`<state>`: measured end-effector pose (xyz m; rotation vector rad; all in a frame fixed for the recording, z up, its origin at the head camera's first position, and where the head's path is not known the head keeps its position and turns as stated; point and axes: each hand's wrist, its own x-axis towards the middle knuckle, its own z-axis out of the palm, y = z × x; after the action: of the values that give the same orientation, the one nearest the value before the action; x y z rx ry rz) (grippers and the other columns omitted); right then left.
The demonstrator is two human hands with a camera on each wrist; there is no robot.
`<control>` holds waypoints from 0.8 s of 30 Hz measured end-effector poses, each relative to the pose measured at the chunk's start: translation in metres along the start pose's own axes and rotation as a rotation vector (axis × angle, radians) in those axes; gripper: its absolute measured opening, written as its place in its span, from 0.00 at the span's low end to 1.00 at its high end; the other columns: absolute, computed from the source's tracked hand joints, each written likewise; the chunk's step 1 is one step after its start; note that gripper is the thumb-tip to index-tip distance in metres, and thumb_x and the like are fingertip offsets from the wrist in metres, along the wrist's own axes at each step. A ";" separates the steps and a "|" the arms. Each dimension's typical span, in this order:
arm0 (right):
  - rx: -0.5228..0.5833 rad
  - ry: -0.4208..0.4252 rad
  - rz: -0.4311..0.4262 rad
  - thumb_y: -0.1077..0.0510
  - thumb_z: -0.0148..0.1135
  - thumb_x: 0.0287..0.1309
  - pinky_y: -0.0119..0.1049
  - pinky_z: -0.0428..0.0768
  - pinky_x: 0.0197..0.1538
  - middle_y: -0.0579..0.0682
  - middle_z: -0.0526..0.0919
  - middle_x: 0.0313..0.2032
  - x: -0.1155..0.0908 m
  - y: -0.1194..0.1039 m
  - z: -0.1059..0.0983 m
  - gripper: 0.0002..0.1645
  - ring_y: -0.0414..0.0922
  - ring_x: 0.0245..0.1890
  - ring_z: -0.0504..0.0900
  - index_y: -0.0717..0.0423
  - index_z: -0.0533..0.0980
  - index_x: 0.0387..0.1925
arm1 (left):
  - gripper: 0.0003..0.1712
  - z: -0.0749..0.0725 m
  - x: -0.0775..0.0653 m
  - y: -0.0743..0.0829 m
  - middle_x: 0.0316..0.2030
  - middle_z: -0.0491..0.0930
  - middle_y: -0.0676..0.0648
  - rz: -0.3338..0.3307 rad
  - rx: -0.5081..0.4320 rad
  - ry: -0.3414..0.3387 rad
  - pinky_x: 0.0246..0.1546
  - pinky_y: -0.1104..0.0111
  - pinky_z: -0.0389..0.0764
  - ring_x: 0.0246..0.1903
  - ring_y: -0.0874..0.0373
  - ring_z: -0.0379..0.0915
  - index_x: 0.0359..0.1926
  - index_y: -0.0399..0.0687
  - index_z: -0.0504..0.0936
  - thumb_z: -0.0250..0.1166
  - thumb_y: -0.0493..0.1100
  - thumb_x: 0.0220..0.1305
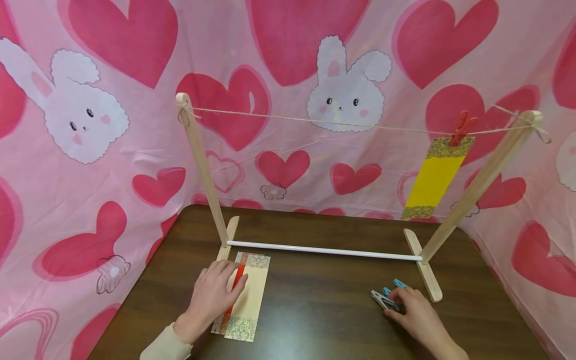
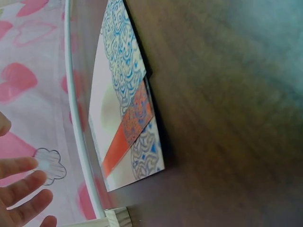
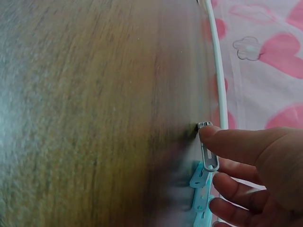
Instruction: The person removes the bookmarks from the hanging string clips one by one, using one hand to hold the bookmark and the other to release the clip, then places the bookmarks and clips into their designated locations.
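My left hand [image 1: 212, 295] hovers at the left edge of a small stack of bookmark-like paper strips, fingers spread and relaxed. On top lies a cream strip [image 1: 253, 300] with lace-patterned ends; a red strip [image 1: 240, 276] shows beneath its left side. In the left wrist view the fingers [image 2: 28, 187] stand apart from the strips. On the right, my right hand [image 1: 418, 315] pinches a grey clothespin [image 3: 209, 158] between thumb and index finger. Several light-blue clothespins [image 3: 200, 201] lie beside it, close to the other curled fingers.
A wooden stand with a left post [image 1: 202, 175], a right post [image 1: 479, 192] and a white bottom rod [image 1: 324, 250] spans the table [image 1: 310, 310]. Its string [image 1: 288, 118] bears a yellow strip [image 1: 438, 177] held by a red clothespin [image 1: 460, 131]. Behind hangs a pink heart-patterned cloth [image 1: 288, 140].
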<state>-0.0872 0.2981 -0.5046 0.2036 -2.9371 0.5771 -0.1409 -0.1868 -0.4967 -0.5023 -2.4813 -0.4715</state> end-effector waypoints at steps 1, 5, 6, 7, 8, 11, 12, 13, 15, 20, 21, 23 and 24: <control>-0.004 -0.001 -0.001 0.54 0.86 0.42 0.38 0.74 0.35 0.40 0.77 0.31 0.000 0.000 0.001 0.20 0.41 0.34 0.73 0.47 0.80 0.32 | 0.18 0.000 0.001 0.000 0.40 0.85 0.46 0.002 0.006 -0.003 0.33 0.58 0.76 0.42 0.47 0.80 0.44 0.46 0.90 0.74 0.52 0.59; -0.017 -0.009 -0.005 0.53 0.87 0.41 0.37 0.71 0.33 0.39 0.72 0.29 -0.001 0.001 0.002 0.21 0.41 0.33 0.71 0.46 0.79 0.32 | 0.19 0.000 0.003 0.000 0.40 0.85 0.45 0.006 0.025 0.000 0.33 0.57 0.76 0.41 0.46 0.80 0.44 0.45 0.90 0.74 0.53 0.59; -0.021 -0.010 -0.007 0.53 0.87 0.40 0.37 0.70 0.33 0.39 0.72 0.29 -0.001 0.002 0.003 0.21 0.42 0.33 0.71 0.46 0.79 0.32 | 0.19 0.000 0.004 0.000 0.40 0.85 0.45 0.008 0.028 0.005 0.32 0.56 0.76 0.41 0.45 0.80 0.44 0.44 0.90 0.74 0.53 0.59; -0.027 -0.010 -0.009 0.53 0.87 0.40 0.38 0.70 0.33 0.39 0.71 0.29 -0.001 0.002 0.003 0.22 0.42 0.33 0.71 0.46 0.79 0.32 | 0.19 0.001 0.005 0.000 0.40 0.86 0.44 0.010 0.031 0.011 0.32 0.56 0.77 0.41 0.45 0.80 0.44 0.44 0.89 0.74 0.52 0.58; -0.033 -0.010 -0.012 0.52 0.87 0.40 0.38 0.70 0.33 0.39 0.71 0.29 -0.001 0.002 0.003 0.22 0.42 0.33 0.71 0.45 0.78 0.31 | 0.19 0.000 0.006 0.000 0.40 0.86 0.44 0.013 0.032 0.018 0.33 0.55 0.77 0.41 0.45 0.80 0.44 0.44 0.89 0.74 0.52 0.58; -0.046 -0.007 -0.018 0.51 0.87 0.40 0.38 0.69 0.33 0.39 0.70 0.28 -0.001 0.003 0.004 0.23 0.43 0.33 0.71 0.45 0.78 0.31 | 0.20 -0.001 0.009 0.001 0.42 0.86 0.43 0.018 0.033 0.030 0.34 0.53 0.78 0.42 0.44 0.81 0.46 0.45 0.89 0.74 0.52 0.58; -0.050 -0.005 -0.021 0.51 0.87 0.39 0.39 0.69 0.33 0.39 0.69 0.28 -0.001 0.003 0.004 0.23 0.43 0.34 0.72 0.44 0.78 0.31 | 0.20 -0.001 0.010 0.001 0.43 0.86 0.43 0.016 0.034 0.027 0.35 0.52 0.78 0.43 0.44 0.81 0.47 0.46 0.89 0.73 0.52 0.58; -0.054 -0.002 -0.023 0.51 0.87 0.39 0.39 0.69 0.34 0.39 0.69 0.28 -0.001 0.004 0.004 0.23 0.43 0.34 0.71 0.44 0.77 0.31 | 0.20 -0.001 0.010 0.002 0.44 0.86 0.43 0.012 0.032 0.022 0.36 0.51 0.78 0.44 0.44 0.81 0.48 0.47 0.89 0.73 0.53 0.59; -0.062 0.002 -0.026 0.50 0.87 0.39 0.39 0.68 0.34 0.39 0.69 0.28 -0.001 0.004 0.004 0.23 0.43 0.33 0.71 0.44 0.77 0.31 | 0.22 -0.002 0.012 0.002 0.46 0.86 0.43 0.000 0.030 0.000 0.38 0.50 0.78 0.47 0.44 0.81 0.51 0.50 0.89 0.72 0.55 0.60; -0.087 -0.009 -0.014 0.48 0.87 0.39 0.40 0.67 0.34 0.39 0.70 0.28 -0.001 0.004 0.006 0.23 0.43 0.32 0.70 0.43 0.77 0.31 | 0.23 -0.004 0.014 0.004 0.49 0.85 0.44 -0.034 0.036 -0.058 0.44 0.46 0.78 0.51 0.44 0.79 0.55 0.53 0.88 0.71 0.57 0.62; -0.088 -0.013 -0.011 0.48 0.87 0.39 0.40 0.68 0.34 0.38 0.70 0.28 -0.001 0.003 0.006 0.23 0.42 0.32 0.70 0.43 0.77 0.31 | 0.24 -0.004 0.015 0.005 0.49 0.85 0.44 -0.038 0.039 -0.065 0.44 0.46 0.78 0.51 0.44 0.79 0.55 0.53 0.88 0.70 0.58 0.62; -0.088 -0.021 -0.006 0.47 0.87 0.40 0.40 0.68 0.34 0.39 0.70 0.28 -0.001 0.003 0.006 0.23 0.43 0.33 0.71 0.43 0.77 0.32 | 0.24 -0.005 0.015 0.005 0.49 0.85 0.44 -0.043 0.045 -0.072 0.45 0.45 0.78 0.51 0.44 0.79 0.54 0.52 0.88 0.70 0.58 0.62; -0.081 -0.026 -0.004 0.47 0.87 0.40 0.41 0.69 0.35 0.39 0.71 0.28 -0.001 0.003 0.005 0.23 0.43 0.33 0.71 0.43 0.78 0.32 | 0.24 -0.005 0.016 0.005 0.49 0.85 0.44 -0.045 0.048 -0.074 0.45 0.45 0.78 0.51 0.44 0.79 0.54 0.53 0.88 0.70 0.58 0.62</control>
<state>-0.0869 0.2985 -0.5107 0.2094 -2.9778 0.4566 -0.1484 -0.1806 -0.4821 -0.4536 -2.5733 -0.4167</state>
